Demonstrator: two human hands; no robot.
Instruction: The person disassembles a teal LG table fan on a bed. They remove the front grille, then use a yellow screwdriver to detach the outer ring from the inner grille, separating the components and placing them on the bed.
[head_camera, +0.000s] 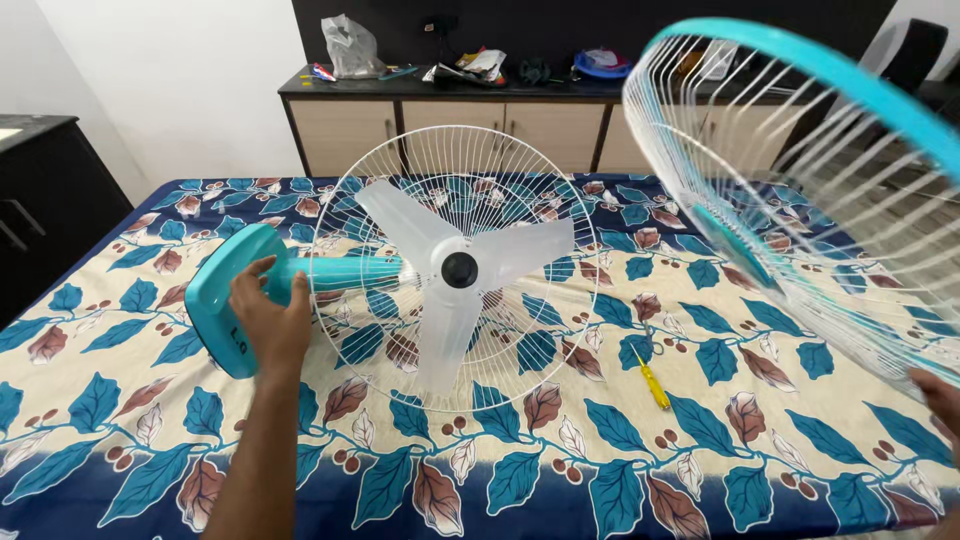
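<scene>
Where leaf-print cloth (620, 440) covers table, sideboard (470, 125) behind w/ clutter.

I count one fan (400, 285) lying on the cloth, with three blades (450, 270) and one rear guard (520, 330) on it. One loose front guard (800, 190), one yellow screwdriver (653, 383), and two hands: left (270, 320), right (940, 395).

The fan base (222, 296) is turquoise, its blades (455, 270) clear white. The cloth (620, 440) bears blue leaves; the screwdriver (653, 383) is yellow.
</scene>
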